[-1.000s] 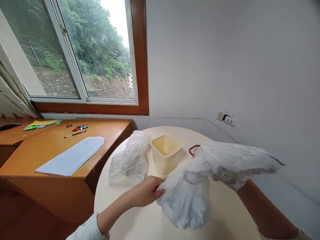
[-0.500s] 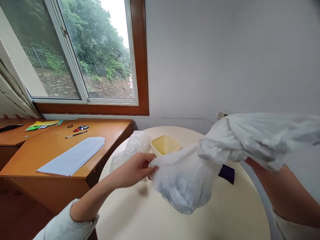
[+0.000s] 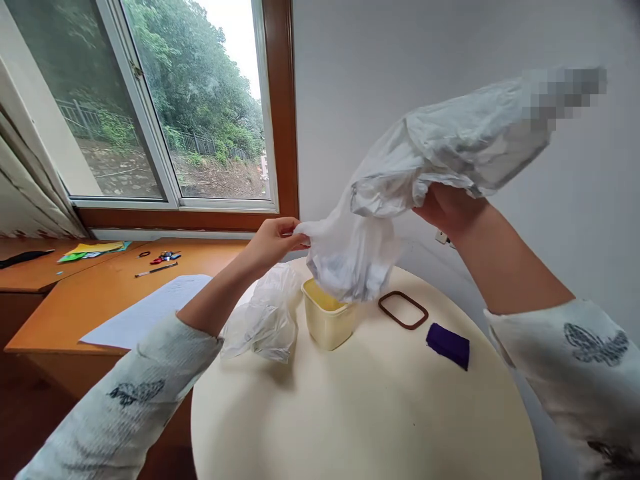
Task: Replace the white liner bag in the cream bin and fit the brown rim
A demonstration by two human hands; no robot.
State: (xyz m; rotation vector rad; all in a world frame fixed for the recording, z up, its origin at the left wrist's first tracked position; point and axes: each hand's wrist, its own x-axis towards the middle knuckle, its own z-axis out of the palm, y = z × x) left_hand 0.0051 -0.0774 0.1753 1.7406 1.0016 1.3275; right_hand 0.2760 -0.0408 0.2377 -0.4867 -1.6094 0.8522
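Note:
A thin white plastic bag is held up in the air, stretched between my two hands. My left hand pinches its edge on the left between thumb and fingers. On the right, my right hand grips the bag from below, its fingers mostly hidden by the folds. The bag's lower part hangs just above and partly in front of a yellow plastic bin, covering some of its rim. Left of the bin lies a crumpled clear plastic bag. A brown rounded rectangular ring rests on the right.
A folded dark purple cloth lies near the right edge of the round cream table. On the wooden desk at left are white paper sheets, a pen and coloured papers. A window stands behind, a grey wall beside it.
Both hands have risen, lifting the white plastic bag up off the tabletop area. The brown ring and the front of the yellow bin now show.

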